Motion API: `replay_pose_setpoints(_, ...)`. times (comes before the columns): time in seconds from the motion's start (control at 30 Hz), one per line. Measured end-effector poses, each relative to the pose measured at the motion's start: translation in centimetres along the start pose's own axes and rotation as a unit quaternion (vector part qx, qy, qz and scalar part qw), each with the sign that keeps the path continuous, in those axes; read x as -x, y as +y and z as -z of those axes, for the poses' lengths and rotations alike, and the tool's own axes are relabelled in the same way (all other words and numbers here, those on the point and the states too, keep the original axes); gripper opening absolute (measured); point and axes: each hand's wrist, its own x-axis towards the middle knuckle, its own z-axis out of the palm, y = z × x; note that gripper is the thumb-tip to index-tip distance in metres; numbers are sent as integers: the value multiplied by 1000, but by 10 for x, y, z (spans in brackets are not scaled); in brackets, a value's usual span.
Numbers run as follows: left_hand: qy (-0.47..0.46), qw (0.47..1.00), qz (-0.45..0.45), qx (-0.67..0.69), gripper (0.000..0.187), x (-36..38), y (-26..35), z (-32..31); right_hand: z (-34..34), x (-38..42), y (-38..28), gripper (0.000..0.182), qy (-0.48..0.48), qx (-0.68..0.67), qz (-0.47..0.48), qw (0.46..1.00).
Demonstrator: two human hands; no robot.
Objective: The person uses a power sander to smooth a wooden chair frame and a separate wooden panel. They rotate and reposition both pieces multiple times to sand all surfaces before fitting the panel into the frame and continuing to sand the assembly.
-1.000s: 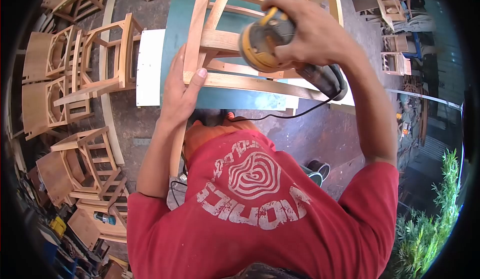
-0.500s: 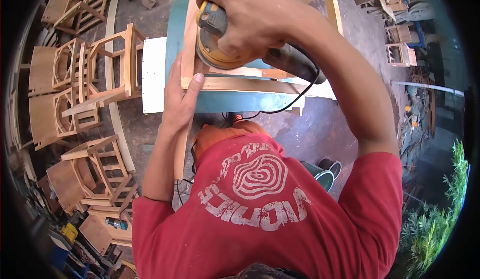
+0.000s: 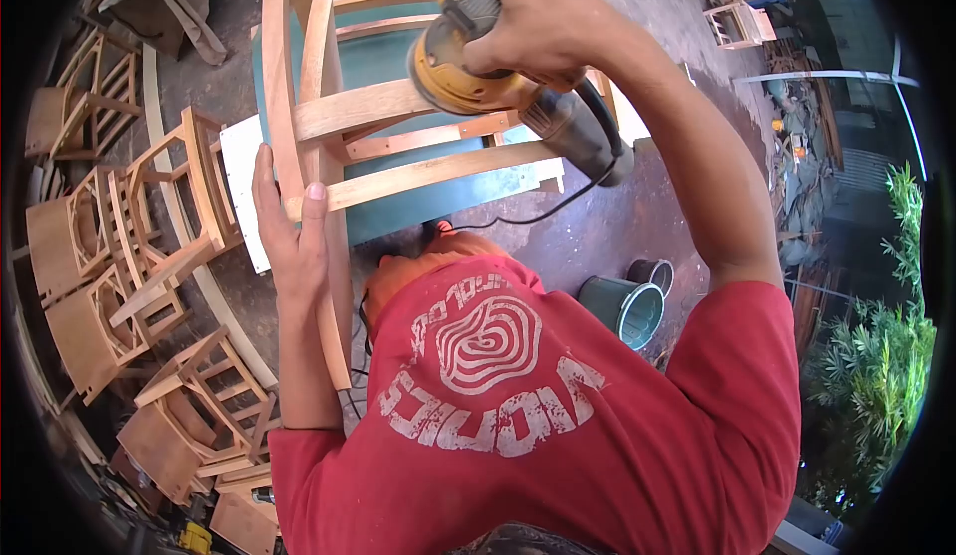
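Observation:
My right hand (image 3: 543,19) is wrapped over the top of a yellow and black orbital sander (image 3: 448,72), whose pad overlaps the right end of a curved crosspiece. Below it lies a bare wooden chair frame (image 3: 438,175) with several slats and rails, on a green-topped workbench (image 3: 393,215). At the frame's near left corner, my left hand (image 3: 296,251) grips the long wooden leg, thumb on one side and fingers on the other. A dark dust canister (image 3: 588,142) sticks out from the sander, and a black cord (image 3: 528,220) trails from it.
Several unfinished wooden chairs (image 3: 194,182) crowd the floor on the left. A white board (image 3: 244,182) juts from under the frame. Two buckets (image 3: 622,306) stand on the floor to the right of my body. Green plants (image 3: 876,366) grow at the far right.
The sander has moved right, off the left upright and over to the crosspiece. My view has shifted, so the frame sits further left. My left hand keeps its grip at the corner.

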Motion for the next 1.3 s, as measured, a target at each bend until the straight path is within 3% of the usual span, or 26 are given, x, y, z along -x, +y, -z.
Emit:
replay_pose_setpoints(0.13,22,992,-82,-98,64,-2,-1,-3,3,9,28,93,-22,-15,-101,994)
replay_pose_setpoints(0.23,53,961,-166,-215,64,-13,9,-7,10,16,41,81,46,14,-189,981)
replay_pose_setpoints(0.3,68,938,-207,-270,65,-20,15,-11,38,24,35,86,-51,-57,-226,971)
replay_pose_setpoints(0.33,62,930,-217,-289,66,-24,18,-14,55,30,12,77,-72,37,-279,957)
replay_pose_setpoints(0.37,57,923,-227,-306,66,-27,22,-15,43,33,27,77,-69,34,-280,957)
replay_pose_setpoints(0.43,35,911,-208,-356,68,-30,30,-15,13,39,63,94,20,17,-229,973)
replay_pose_setpoints(0.53,-8,883,-209,-420,70,-34,38,-17,9,48,70,97,15,17,-251,968)
replay_pose_setpoints(0.6,-57,912,-278,-297,77,-44,50,-33,4,46,70,100,15,7,-237,971)
replay_pose_setpoints(0.73,-149,929,-297,-166,76,-69,79,-85,-8,30,55,106,30,-53,-168,984)
replay_pose_setpoints(0.8,-271,942,-199,3,80,-88,104,-103,-15,15,36,89,40,-61,-157,985)
replay_pose_setpoints(0.83,-277,938,-206,0,80,-96,102,-109,-17,11,26,95,31,-84,-143,986)
replay_pose_setpoints(0.87,-312,942,-95,73,76,-106,93,-116,-18,8,18,103,25,-104,-128,986)
replay_pose_setpoints(0.9,-344,928,19,143,72,-116,84,-122,-20,9,11,98,35,-150,-117,981)
replay_pose_setpoints(0.97,-329,942,-30,60,64,-130,69,-119,-12,15,3,96,-51,-278,-160,946)
replay_pose_setpoints(1.03,-237,945,-222,-36,64,-128,67,-110,-11,37,8,92,-36,-422,-102,900)
replay_pose_setpoints(1.07,-244,943,-222,-39,64,-126,64,-107,-16,45,23,85,-1,-412,-56,910)
replay_pose_setpoints(1.13,-260,951,-115,118,58,-121,61,-104,-33,75,69,76,120,-413,-52,901)
replay_pose_setpoints(1.2,-253,958,-71,115,60,-113,70,-105,-45,113,128,67,216,-408,-165,872)
replay_pose_setpoints(1.23,-248,962,-21,113,61,-108,77,-104,-70,131,162,65,277,-352,-212,869)
replay_pose_setpoints(1.27,-257,965,-28,45,63,-106,91,-106,-96,144,187,63,337,-291,-258,858)
replay_pose_setpoints(1.3,-260,965,-26,39,63,-108,90,-112,-108,154,189,63,336,-297,-261,855)
